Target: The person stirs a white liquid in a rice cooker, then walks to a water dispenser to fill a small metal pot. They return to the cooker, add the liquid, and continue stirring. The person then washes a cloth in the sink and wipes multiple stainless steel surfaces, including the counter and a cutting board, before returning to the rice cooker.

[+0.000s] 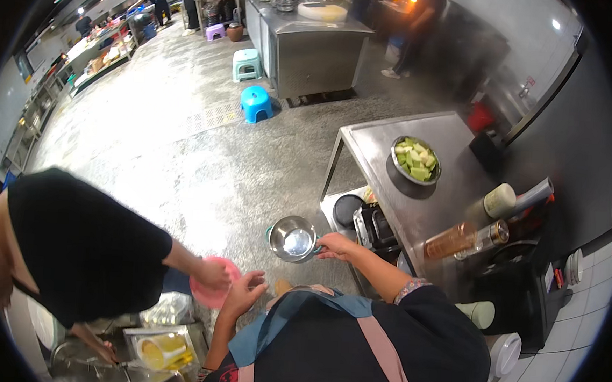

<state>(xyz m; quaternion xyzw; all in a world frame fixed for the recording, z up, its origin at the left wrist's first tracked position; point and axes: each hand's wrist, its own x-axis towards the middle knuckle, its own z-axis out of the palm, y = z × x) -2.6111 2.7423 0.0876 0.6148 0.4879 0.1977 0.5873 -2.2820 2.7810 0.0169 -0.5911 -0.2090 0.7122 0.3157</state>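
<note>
My right hand [335, 246] grips the green side handle of a steel pot [292, 238], held over the floor; its shiny bottom shows and it looks bare inside. My left hand [247, 291] is raised with its fingers apart and holds nothing. Just left of it, a person in a black top has one hand [215, 275] at a pink plastic basin [201, 291]; whether that hand grips it is not clear. Cut green vegetable pieces [415, 158] fill a steel bowl [437, 174] on the steel table [377, 143] at my right.
Bottles [451, 241] and jars [500, 201] stand along the steel table. Its lower shelf holds a black appliance [375, 224]. At bottom left, a container of yellow liquid [165, 351] stands by a sink [77, 358]. A blue stool [256, 104] stands ahead; other people work farther off, one near flames.
</note>
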